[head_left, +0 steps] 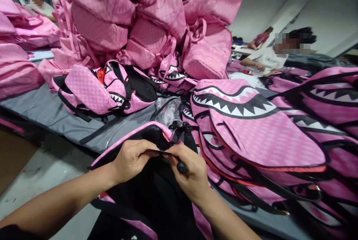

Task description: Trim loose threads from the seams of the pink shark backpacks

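My left hand [134, 160] pinches one end of a thin, flat dark piece [156, 151], perhaps a strip or tag. The other end sits between the thumb and finger of my right hand [191, 173]. A tool with a round black handle end [182, 167] also rests in my right fist; its other end is hidden. Below both hands lies a backpack [151, 191] with its black side up and a pink edge along the top. Close to the right hand is a pink backpack [260, 132] with a shark-mouth print.
Pink backpacks [159, 12] are piled high at the back of the grey-covered table [41, 107]. Another backpack [89, 87] lies at left, near a clear plastic bag [167, 109]. More shark-print backpacks [335, 94] are stacked at right. A person [268, 59] is at the far right.
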`<action>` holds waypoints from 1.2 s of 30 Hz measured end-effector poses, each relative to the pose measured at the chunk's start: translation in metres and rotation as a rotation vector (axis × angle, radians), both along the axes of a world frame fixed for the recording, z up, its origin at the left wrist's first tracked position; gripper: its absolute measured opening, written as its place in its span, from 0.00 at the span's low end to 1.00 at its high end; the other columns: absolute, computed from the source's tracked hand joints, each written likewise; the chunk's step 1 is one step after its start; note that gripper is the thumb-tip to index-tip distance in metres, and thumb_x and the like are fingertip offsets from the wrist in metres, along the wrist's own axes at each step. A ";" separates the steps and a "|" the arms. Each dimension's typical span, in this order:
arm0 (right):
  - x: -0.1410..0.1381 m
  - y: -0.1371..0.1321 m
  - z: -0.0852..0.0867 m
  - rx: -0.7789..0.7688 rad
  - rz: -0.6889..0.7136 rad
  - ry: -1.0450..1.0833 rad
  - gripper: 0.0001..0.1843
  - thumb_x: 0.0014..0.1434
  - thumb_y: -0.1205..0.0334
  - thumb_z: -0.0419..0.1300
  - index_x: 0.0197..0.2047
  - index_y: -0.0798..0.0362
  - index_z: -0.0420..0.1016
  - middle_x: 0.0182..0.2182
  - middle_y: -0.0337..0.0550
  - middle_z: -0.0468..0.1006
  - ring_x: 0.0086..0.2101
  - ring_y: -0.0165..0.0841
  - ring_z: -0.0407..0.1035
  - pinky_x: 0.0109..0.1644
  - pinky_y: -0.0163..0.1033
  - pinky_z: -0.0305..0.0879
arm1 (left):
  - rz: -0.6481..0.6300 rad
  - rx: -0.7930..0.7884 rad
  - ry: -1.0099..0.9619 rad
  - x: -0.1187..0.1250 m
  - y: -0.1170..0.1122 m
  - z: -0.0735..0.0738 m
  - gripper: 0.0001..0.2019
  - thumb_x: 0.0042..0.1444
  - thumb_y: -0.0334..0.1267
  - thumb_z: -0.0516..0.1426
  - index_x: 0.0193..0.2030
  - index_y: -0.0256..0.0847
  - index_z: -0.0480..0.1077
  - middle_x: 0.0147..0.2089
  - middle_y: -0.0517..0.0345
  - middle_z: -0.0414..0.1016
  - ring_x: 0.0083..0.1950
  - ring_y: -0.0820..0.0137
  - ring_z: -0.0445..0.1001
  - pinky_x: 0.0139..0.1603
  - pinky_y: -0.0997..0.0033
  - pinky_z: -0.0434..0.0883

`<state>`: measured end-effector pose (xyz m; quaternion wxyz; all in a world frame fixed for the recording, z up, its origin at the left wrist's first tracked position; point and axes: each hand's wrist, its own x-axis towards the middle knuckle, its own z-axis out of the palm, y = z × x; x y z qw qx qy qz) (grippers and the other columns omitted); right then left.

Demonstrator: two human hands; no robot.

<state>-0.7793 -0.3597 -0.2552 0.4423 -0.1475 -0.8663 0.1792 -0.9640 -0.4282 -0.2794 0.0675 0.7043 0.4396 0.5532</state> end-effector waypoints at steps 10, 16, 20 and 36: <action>0.016 0.009 -0.013 0.027 -0.326 -0.062 0.05 0.64 0.69 0.59 0.40 0.52 0.75 0.30 0.40 0.81 0.29 0.30 0.76 0.35 0.32 0.70 | 0.301 -0.117 0.128 -0.027 -0.009 -0.012 0.24 0.62 0.44 0.61 0.62 0.43 0.64 0.60 0.46 0.75 0.62 0.61 0.73 0.64 0.55 0.72; -0.001 0.021 -0.023 -0.261 -0.358 -0.652 0.19 0.58 0.75 0.57 0.48 0.46 0.80 0.38 0.38 0.85 0.39 0.35 0.80 0.39 0.34 0.66 | 0.483 -0.721 0.302 -0.050 -0.009 -0.027 0.35 0.55 0.50 0.65 0.67 0.44 0.59 0.67 0.47 0.69 0.64 0.50 0.71 0.60 0.46 0.72; -0.021 0.024 -0.016 -0.318 -0.329 -0.966 0.21 0.56 0.75 0.55 0.47 0.46 0.80 0.39 0.41 0.84 0.41 0.36 0.78 0.39 0.34 0.63 | 0.476 -0.688 0.319 -0.047 -0.007 -0.032 0.29 0.54 0.49 0.66 0.60 0.45 0.65 0.58 0.53 0.77 0.58 0.54 0.77 0.56 0.54 0.74; -0.039 0.030 -0.014 -0.272 -0.230 -1.044 0.23 0.59 0.73 0.54 0.54 0.48 0.78 0.44 0.45 0.84 0.45 0.37 0.77 0.45 0.36 0.66 | 0.534 -0.611 0.450 -0.049 -0.005 -0.041 0.30 0.56 0.54 0.63 0.61 0.44 0.62 0.56 0.52 0.78 0.54 0.53 0.79 0.48 0.59 0.75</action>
